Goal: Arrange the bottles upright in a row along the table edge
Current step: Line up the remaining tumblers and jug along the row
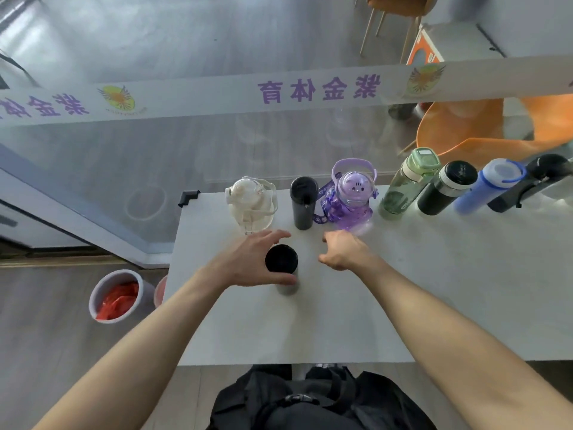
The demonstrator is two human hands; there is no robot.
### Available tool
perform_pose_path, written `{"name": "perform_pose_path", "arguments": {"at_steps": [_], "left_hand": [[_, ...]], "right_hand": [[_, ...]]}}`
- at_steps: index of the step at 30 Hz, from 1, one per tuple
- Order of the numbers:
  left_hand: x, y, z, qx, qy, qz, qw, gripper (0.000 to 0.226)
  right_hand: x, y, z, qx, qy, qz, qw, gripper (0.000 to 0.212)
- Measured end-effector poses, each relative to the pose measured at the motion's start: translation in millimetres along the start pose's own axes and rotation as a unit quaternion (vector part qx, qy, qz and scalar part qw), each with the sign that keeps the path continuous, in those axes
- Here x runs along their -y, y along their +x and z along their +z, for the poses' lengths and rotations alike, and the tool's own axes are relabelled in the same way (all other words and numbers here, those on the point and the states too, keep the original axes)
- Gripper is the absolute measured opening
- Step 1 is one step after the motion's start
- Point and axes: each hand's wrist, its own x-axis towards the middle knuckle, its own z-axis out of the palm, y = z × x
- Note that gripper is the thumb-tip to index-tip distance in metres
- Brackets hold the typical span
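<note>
Left hand (248, 262) fingers grasp upright black-lidded bottle (282, 259); right hand (344, 252) released at its 3 o'clock; row (304, 203) at 12.

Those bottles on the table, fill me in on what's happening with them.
A person is lining bottles up along the far edge of the table. Seven already stand there: clear, black, purple, green, dark, blue and another black one at the right. The left hand is wrapped around a black-lidded bottle standing apart, nearer the person. The right hand hovers open beside it, holding nothing.
</note>
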Motion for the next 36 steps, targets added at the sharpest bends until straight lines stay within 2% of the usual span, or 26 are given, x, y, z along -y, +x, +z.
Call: {"name": "perform_pose_path", "arguments": {"at_steps": [1, 5, 7, 12, 20, 26, 36], "left_hand": [[-1, -1, 9, 0.006, 0.001, 0.010, 1.000, 0.101], [7, -1, 26, -0.027, -0.025, 0.022, 0.999, 0.066], [16, -6, 24, -0.039, -0.020, 0.014, 0.999, 0.063], [60, -34, 9, -0.041, 0.000, -0.053, 0.998, 0.064], [156, -51, -38, -0.114, -0.022, -0.189, 0.975, 0.071], [186, -10, -70, -0.156, -0.054, -0.209, 0.964, 0.086], [208, 34, -89, -0.162, -0.045, -0.210, 0.963, 0.087]], "right_hand": [[0, -1, 2, -0.001, 0.000, -0.003, 1.000, 0.059], [4, -4, 7, -0.001, 0.003, -0.009, 1.000, 0.058], [9, -3, 7, -0.001, 0.001, -0.016, 1.000, 0.058], [43, 4, 9, -0.008, -0.003, -0.038, 0.999, 0.058], [119, 14, 20, -0.013, -0.003, -0.065, 0.998, 0.056], [146, 20, 31, -0.013, 0.013, -0.047, 0.999, 0.059], [150, 22, 38, -0.001, 0.014, -0.004, 1.000, 0.058]]}}
